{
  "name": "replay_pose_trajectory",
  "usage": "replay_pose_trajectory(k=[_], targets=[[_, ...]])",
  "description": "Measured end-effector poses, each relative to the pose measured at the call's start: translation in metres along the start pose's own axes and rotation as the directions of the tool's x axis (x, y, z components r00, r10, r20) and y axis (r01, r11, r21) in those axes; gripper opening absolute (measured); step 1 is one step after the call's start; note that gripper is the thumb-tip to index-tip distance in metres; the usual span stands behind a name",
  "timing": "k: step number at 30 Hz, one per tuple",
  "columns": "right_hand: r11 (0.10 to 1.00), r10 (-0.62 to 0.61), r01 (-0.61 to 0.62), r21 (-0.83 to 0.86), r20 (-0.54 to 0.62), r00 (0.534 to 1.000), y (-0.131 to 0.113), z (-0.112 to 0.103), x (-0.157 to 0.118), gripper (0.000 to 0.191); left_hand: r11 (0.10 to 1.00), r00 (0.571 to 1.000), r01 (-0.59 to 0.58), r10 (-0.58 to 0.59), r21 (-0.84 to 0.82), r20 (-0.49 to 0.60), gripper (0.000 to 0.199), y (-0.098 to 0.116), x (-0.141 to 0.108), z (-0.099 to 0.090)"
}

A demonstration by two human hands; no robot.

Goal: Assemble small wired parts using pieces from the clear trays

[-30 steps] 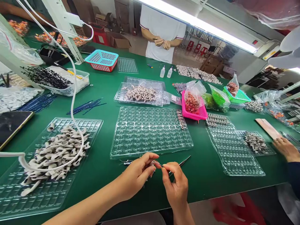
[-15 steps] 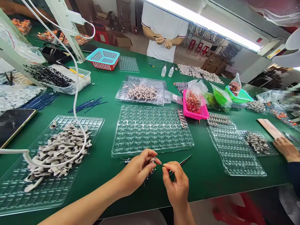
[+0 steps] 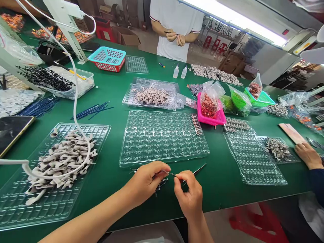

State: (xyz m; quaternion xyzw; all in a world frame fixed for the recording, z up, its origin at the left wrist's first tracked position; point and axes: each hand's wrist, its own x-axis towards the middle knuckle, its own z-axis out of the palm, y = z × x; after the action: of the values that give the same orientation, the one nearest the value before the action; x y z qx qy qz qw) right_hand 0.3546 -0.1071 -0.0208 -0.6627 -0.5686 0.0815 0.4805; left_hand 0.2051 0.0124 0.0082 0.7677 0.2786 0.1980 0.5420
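My left hand (image 3: 148,180) is closed, its fingertips pinching a small pale shell that is mostly hidden now. Close by on the right, the thumb and forefinger of my right hand (image 3: 189,194) pinch a thin dark strand (image 3: 172,174) that reaches toward the left fingertips. Slim pointed metal tweezers (image 3: 200,168) stick out behind the right hand, tucked in its fingers. Small dark-and-white wired parts (image 3: 162,184) lie on the table under my left hand. Just beyond both hands is a clear moulded tray (image 3: 162,138) with a few small parts (image 3: 196,124) along its right end.
A heap of pale earbud-like shells (image 3: 64,155) covers a tray at left, crossed by a white cable (image 3: 76,101). A pink basket (image 3: 211,119) stands beyond the tray. At right, a co-worker's hand (image 3: 307,155) rests near another tray (image 3: 260,165). Another person stands opposite.
The view has shifted slightly. My hands stay close together, and the left fingers now cover the pale shell that showed between them before.
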Motion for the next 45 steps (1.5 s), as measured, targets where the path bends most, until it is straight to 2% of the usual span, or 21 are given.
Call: replay_pose_trajectory(k=[2, 8, 15, 24, 29, 36, 45], targets=[[1.0, 0.0, 0.0, -0.007, 0.004, 1.0, 0.0, 0.0, 0.001, 0.011, 0.999, 1.0, -0.027, 0.027, 0.024, -0.012, 0.021, -0.002, 0.0, 0.0], [1.0, 0.003, -0.002, -0.028, 0.015, 1.0, -0.001, 0.001, 0.001, 0.012, 0.989, 0.997, 0.073, -0.076, 0.132, 0.016, 0.015, 0.003, 0.001, -0.004], [1.0, 0.011, -0.01, -0.016, 0.048, 0.999, -0.001, 0.002, 0.002, 0.013, 0.978, 1.0, -0.013, 0.007, 0.208, 0.031, 0.018, -0.001, 0.001, -0.006], [0.999, 0.038, -0.041, 0.03, 0.076, 0.996, -0.003, -0.001, 0.002, 0.011, 0.988, 0.998, 0.039, -0.047, 0.148, 0.051, 0.018, 0.0, 0.002, -0.002], [0.992, 0.008, -0.015, 0.127, 0.055, 0.998, -0.005, -0.004, 0.002, 0.018, 0.996, 0.991, 0.088, -0.089, 0.016, 0.099, 0.015, 0.001, -0.001, -0.001], [0.979, 0.02, -0.028, 0.203, 0.04, 0.999, -0.006, -0.008, 0.002, 0.018, 0.992, 0.998, -0.018, 0.025, -0.121, 0.06, 0.011, 0.005, -0.002, 0.0], [0.977, -0.035, 0.034, 0.209, 0.003, 0.999, -0.008, -0.009, 0.0, 0.023, 0.982, 0.992, -0.119, 0.123, -0.149, 0.023, 0.014, 0.004, -0.004, 0.002]])
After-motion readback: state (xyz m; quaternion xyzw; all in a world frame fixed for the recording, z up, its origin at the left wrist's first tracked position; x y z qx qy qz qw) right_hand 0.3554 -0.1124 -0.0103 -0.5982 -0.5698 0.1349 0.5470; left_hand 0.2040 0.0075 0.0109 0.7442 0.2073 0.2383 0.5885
